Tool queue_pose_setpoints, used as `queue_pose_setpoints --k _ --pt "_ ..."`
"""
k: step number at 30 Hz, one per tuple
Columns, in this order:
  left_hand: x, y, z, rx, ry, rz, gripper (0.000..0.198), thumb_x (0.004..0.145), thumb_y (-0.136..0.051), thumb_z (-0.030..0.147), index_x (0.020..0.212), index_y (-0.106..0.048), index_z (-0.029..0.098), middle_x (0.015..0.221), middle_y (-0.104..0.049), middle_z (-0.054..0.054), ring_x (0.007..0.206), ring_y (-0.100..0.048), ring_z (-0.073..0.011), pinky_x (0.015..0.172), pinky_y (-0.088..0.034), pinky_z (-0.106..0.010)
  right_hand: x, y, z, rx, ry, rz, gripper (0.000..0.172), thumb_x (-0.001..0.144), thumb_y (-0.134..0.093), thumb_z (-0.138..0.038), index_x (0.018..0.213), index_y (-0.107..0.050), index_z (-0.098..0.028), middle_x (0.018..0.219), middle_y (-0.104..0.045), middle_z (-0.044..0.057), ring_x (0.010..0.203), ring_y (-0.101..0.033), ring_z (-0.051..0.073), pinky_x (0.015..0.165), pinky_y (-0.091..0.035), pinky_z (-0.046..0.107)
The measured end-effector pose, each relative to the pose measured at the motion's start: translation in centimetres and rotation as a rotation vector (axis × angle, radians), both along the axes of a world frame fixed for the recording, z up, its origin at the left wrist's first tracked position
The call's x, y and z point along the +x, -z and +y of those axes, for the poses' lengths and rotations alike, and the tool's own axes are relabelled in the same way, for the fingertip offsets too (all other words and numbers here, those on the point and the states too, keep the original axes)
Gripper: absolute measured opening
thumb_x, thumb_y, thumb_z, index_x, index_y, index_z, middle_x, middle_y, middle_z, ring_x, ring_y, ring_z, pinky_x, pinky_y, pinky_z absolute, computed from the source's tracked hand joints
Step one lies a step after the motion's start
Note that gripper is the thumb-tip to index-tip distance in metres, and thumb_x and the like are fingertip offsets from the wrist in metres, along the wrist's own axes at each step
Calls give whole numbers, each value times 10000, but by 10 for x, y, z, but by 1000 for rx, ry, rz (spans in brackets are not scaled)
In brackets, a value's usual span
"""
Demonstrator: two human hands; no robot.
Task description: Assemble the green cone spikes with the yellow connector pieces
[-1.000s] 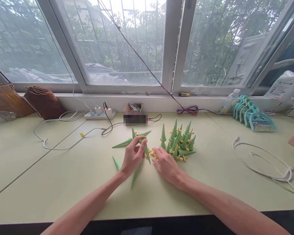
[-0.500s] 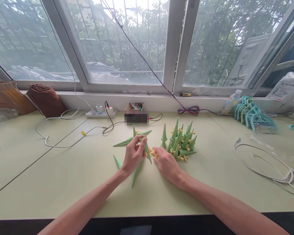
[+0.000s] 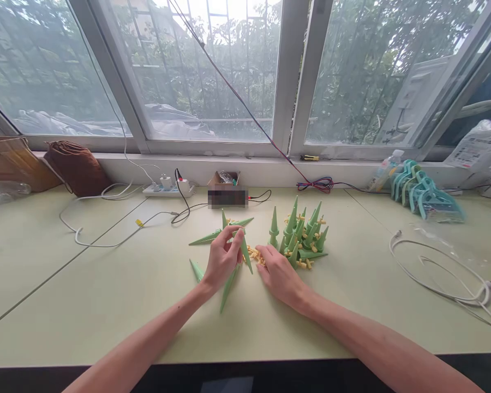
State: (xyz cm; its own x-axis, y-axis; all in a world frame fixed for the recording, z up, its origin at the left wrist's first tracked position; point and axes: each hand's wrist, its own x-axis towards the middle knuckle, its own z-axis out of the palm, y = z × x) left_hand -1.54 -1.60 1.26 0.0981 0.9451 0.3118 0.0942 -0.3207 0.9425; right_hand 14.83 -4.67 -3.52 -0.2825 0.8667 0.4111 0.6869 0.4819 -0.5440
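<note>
My left hand (image 3: 223,261) is closed around the wide end of a pale green pointed plastic cone (image 3: 246,255), whose tip slants down toward the tabletop. Low over a small heap of yellow plastic pieces (image 3: 251,253), my right hand (image 3: 281,274) has its fingers curled in among them; what its fingertips pinch is hidden. Beyond and beside the left hand lie loose green cones (image 3: 207,238), one of them under the wrist (image 3: 229,289). Just past the right hand, a cluster of upright green cones with yellow pieces attached (image 3: 300,232) stands close together, with a single upright cone (image 3: 274,226) at its left.
A power strip (image 3: 167,189) with white and black cables and a small open box (image 3: 225,179) are along the sill. Teal hangers (image 3: 423,188), a bottle (image 3: 387,170) and a coiled grey cable (image 3: 445,289) lie right. A brown pouch (image 3: 77,168) sits far left.
My two hands and the cone in the left one have hardly moved. At the far right edge, another person's hand and a teal hanger have shifted mostly out of view.
</note>
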Motion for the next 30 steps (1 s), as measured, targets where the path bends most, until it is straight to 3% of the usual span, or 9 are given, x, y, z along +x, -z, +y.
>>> queue_pose_setpoints --k 7,14,21,30 --pt "0 -1 0 8 4 -5 299 912 -564 493 975 -595 202 695 -487 46 369 -449 -39 333 -315 -161 0 -4 -2 0 -5 40 338 928 -494 -77 1250 -497 -180 1059 -590 92 863 -621 201 820 -538 362" --pt "0 0 0 16 4 -8 307 910 -566 495 987 -599 199 701 -495 40 375 -451 -44 331 -318 -163 -1 -7 -3 42 -5 87 307 923 -526 -83 1215 -509 -174 1048 -579 95 936 -612 230 835 -542 377" --pt "0 0 0 9 2 -12 306 905 -573 497 984 -601 202 684 -491 41 379 -452 -50 334 -323 -169 -1 -6 -2 124 -3 118 411 883 -505 -18 1244 -488 -212 1118 -551 100 1064 -571 249 918 -521 416" --pt "1 -3 -2 -5 6 -7 312 903 -571 502 983 -604 202 714 -492 38 377 -440 -40 339 -321 -172 0 -1 -1 72 -6 26 471 844 -425 58 1239 -479 -191 1071 -542 92 1002 -572 224 865 -535 373"
